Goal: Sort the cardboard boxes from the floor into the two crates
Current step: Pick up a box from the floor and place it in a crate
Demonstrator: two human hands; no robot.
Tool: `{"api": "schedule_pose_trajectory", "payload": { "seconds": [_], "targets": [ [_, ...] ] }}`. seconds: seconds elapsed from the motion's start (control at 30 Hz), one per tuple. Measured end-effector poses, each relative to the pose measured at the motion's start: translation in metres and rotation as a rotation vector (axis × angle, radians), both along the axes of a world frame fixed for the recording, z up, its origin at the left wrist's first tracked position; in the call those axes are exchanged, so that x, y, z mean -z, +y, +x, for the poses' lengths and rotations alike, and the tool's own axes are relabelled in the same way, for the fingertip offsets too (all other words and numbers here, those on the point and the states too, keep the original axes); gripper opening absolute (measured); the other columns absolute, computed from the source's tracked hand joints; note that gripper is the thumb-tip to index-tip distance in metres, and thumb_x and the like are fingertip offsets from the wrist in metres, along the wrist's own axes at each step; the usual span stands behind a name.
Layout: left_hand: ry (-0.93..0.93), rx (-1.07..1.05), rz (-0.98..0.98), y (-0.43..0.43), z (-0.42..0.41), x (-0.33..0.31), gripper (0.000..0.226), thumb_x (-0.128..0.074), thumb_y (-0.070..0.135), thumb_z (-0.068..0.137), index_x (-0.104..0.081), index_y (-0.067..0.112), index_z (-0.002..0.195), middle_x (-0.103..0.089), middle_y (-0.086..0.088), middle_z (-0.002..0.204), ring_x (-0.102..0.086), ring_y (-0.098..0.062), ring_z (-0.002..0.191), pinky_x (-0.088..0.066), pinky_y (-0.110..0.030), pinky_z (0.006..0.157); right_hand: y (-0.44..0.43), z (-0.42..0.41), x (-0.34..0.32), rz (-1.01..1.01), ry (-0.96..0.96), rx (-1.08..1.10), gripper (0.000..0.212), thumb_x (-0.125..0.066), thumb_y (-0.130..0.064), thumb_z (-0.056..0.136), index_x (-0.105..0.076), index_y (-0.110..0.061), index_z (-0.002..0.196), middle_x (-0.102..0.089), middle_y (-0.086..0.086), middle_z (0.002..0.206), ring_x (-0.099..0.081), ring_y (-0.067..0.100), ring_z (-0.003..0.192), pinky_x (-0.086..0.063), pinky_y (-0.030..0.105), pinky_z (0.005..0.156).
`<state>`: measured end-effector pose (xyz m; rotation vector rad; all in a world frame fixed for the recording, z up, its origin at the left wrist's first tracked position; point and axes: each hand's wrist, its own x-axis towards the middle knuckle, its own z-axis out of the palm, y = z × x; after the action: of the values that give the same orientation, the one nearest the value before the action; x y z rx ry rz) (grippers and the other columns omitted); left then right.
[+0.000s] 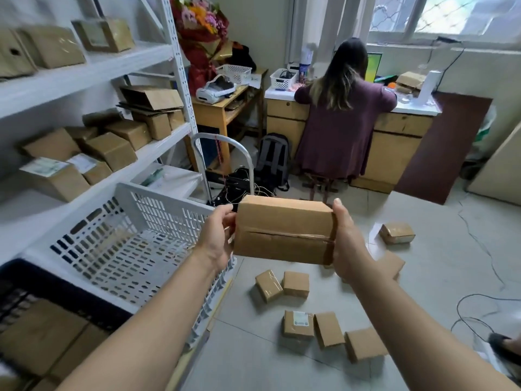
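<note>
A large taped cardboard box (283,228) is held up in the air between both hands. My left hand (215,238) grips its left end and my right hand (348,244) grips its right end. Just left of it stands a white slatted crate (169,210), which looks empty. A dark crate (56,289) at the lower left holds several cardboard boxes. Several small boxes lie on the floor below, among them a pair (282,285), a labelled one (298,323), two beside it (363,344) and one farther right (397,233).
White shelves (93,71) stacked with parcels line the left wall. A person (338,122) sits at a desk ahead with their back to me. A hand trolley (222,153), a backpack (272,162) and loose cables (479,306) lie on the tiled floor.
</note>
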<state>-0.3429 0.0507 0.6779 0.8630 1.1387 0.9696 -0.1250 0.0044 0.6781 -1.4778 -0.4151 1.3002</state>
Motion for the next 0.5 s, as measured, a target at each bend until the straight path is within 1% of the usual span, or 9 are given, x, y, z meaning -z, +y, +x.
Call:
{"api": "schedule_pose_trajectory", "payload": {
  "seconds": [0.03,0.07,0.1,0.17,0.2,0.27,0.33,0.43,0.5],
  "targets": [
    [0.008,-0.009,-0.005,-0.006,0.002,0.0,0.044,-0.043,0.045,0.092,-0.061,0.022,0.059,-0.06,0.004,0.058,-0.058,-0.012,0.058,-0.043,-0.026,0.056,-0.005,0.002,0.002,0.019,-0.011,-0.021,0.046,-0.049,-0.064,0.082,-0.058,-0.026,0.105,-0.062,0.005,0.096,-0.062,0.023,0.083,-0.051,0.028,0.047],
    [0.02,-0.012,-0.01,-0.013,0.003,0.001,0.047,-0.044,0.052,0.091,-0.063,0.022,0.061,-0.063,0.003,0.061,-0.061,-0.011,0.058,-0.046,-0.025,0.055,-0.01,0.003,0.004,0.038,-0.021,-0.043,0.041,-0.05,-0.056,0.083,-0.058,-0.023,0.105,-0.059,0.006,0.095,-0.059,0.023,0.083,-0.05,0.028,0.049],
    [0.029,-0.026,-0.022,-0.018,0.005,0.001,0.044,-0.046,0.051,0.091,-0.066,0.021,0.067,-0.065,0.001,0.065,-0.064,-0.012,0.059,-0.049,-0.024,0.053,-0.014,0.003,0.007,0.06,-0.027,-0.066,0.038,-0.05,-0.048,0.083,-0.057,-0.02,0.108,-0.056,0.007,0.097,-0.056,0.023,0.085,-0.049,0.03,0.053],
    [0.016,-0.117,-0.054,-0.03,0.008,0.001,0.028,-0.053,0.038,0.091,-0.069,0.015,0.084,-0.068,-0.003,0.071,-0.066,-0.014,0.059,-0.05,-0.024,0.048,-0.021,0.002,0.011,0.114,-0.029,-0.125,0.041,-0.049,-0.034,0.082,-0.056,-0.017,0.118,-0.054,0.011,0.104,-0.052,0.025,0.089,-0.047,0.034,0.061],
    [0.0,-0.169,-0.061,-0.036,0.009,0.001,0.022,-0.055,0.031,0.09,-0.067,0.013,0.087,-0.067,-0.004,0.07,-0.066,-0.013,0.055,-0.049,-0.022,0.044,-0.024,0.001,0.012,0.143,-0.032,-0.158,0.042,-0.048,-0.029,0.082,-0.054,-0.017,0.122,-0.055,0.011,0.107,-0.052,0.025,0.091,-0.047,0.035,0.064],
    [-0.019,-0.235,-0.06,-0.047,0.007,0.001,0.015,-0.054,0.02,0.09,-0.065,0.012,0.083,-0.063,-0.005,0.068,-0.062,-0.011,0.049,-0.046,-0.02,0.041,-0.027,-0.001,0.014,0.172,-0.052,-0.201,0.043,-0.047,-0.022,0.082,-0.052,-0.02,0.125,-0.055,0.011,0.114,-0.054,0.026,0.096,-0.05,0.041,0.073],
    [0.015,-0.256,-0.036,-0.056,0.001,0.001,0.017,-0.052,0.014,0.089,-0.068,0.016,0.085,-0.064,-0.004,0.074,-0.062,-0.011,0.057,-0.046,-0.021,0.045,-0.027,-0.006,0.013,0.165,-0.019,-0.204,0.04,-0.048,-0.02,0.086,-0.052,-0.021,0.126,-0.056,0.009,0.116,-0.056,0.027,0.101,-0.05,0.045,0.08],
    [0.042,-0.294,0.013,-0.067,-0.009,0.002,0.034,-0.046,0.005,0.087,-0.069,0.018,0.107,-0.069,-0.003,0.089,-0.059,-0.016,0.078,-0.046,-0.025,0.06,-0.025,-0.017,0.012,0.175,0.038,-0.21,0.034,-0.049,-0.025,0.093,-0.054,-0.019,0.126,-0.063,0.005,0.112,-0.061,0.02,0.096,-0.052,0.039,0.076],
    [0.042,-0.337,0.028,-0.073,-0.016,0.002,0.04,-0.043,-0.001,0.085,-0.068,0.02,0.108,-0.069,0.0,0.087,-0.058,-0.014,0.08,-0.046,-0.026,0.063,-0.023,-0.027,0.013,0.185,0.025,-0.217,0.033,-0.05,-0.026,0.094,-0.052,-0.019,0.126,-0.061,0.005,0.116,-0.059,0.019,0.102,-0.051,0.042,0.082]
  ]
}}
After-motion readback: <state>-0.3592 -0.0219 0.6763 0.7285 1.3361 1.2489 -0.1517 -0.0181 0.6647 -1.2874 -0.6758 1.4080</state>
